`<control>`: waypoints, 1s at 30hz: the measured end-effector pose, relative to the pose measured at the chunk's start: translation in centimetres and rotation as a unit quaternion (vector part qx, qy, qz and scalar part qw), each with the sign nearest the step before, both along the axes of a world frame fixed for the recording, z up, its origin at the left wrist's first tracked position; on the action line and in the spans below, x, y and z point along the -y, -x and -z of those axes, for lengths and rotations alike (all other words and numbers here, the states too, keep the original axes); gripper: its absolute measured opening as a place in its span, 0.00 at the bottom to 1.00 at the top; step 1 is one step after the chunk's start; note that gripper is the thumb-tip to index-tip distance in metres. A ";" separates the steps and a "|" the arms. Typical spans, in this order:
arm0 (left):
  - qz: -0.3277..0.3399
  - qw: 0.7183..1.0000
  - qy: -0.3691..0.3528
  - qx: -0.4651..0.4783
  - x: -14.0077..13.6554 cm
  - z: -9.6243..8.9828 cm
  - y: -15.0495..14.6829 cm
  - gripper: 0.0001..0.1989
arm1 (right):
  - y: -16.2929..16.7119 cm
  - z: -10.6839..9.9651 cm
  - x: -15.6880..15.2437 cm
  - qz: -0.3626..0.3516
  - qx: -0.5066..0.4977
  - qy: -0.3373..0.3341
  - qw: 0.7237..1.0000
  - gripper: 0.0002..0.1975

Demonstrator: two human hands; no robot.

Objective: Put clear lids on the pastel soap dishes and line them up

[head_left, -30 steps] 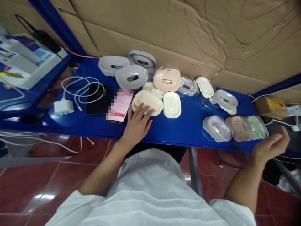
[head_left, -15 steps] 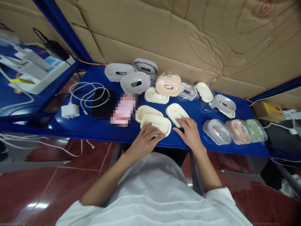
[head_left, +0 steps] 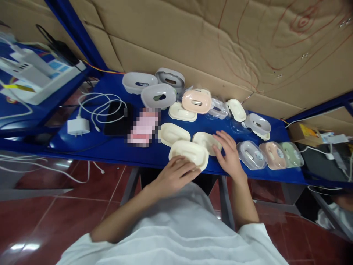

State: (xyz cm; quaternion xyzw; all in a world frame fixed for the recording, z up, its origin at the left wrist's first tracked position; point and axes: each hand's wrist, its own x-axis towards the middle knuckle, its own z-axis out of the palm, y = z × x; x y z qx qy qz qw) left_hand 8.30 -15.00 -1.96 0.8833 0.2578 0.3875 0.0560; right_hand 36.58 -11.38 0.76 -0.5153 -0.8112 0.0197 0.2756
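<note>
Three cream oval trays, perhaps moulded pulp, lie close together near the front of the blue table. My left hand rests over the near edge of the front cream tray, its fingers stretched out on it. The left cream tray lies just behind. My right hand is beside the right cream tray, fingers apart, with fingertips at its right edge. Whether they press on it I cannot tell. Behind these, another cream tray lies partly under a peach oval box with a slot in it.
Grey slotted boxes stand at the back. To the right are clear-covered grey, peach and green boxes. A pink blurred item, a white charger with cable and a power strip are on the left.
The front cream tray has shifted right and nearer to me under my left hand. The right tray has turned and moved nearer; my right hand now sits at its right edge.
</note>
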 end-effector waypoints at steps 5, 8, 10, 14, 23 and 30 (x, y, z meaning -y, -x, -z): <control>-0.020 0.998 0.029 -0.044 2.7 1.6 0.8 0.20 | 3.1 -1.2 -10.3 0.013 0.104 -0.025 0.994 0.25; -0.063 0.994 0.042 -0.081 2.8 1.6 1.4 0.23 | 3.8 -1.5 -15.0 0.012 0.149 -0.002 0.989 0.21; -0.083 0.992 0.050 -0.086 2.5 1.5 1.8 0.22 | 3.4 -2.3 -15.9 -0.004 0.160 0.012 0.987 0.18; -0.099 0.992 0.075 -0.036 1.8 1.7 2.3 0.24 | 2.1 -4.2 -11.5 -0.027 0.105 -0.006 0.994 0.17; -0.106 0.987 0.117 0.035 0.9 2.5 2.0 0.44 | 2.3 -0.7 7.0 -0.079 -0.030 0.014 0.996 0.25; -0.127 0.990 0.065 0.009 1.0 2.7 2.5 0.26 | 3.7 2.4 8.9 -0.107 -0.011 -0.006 0.994 0.25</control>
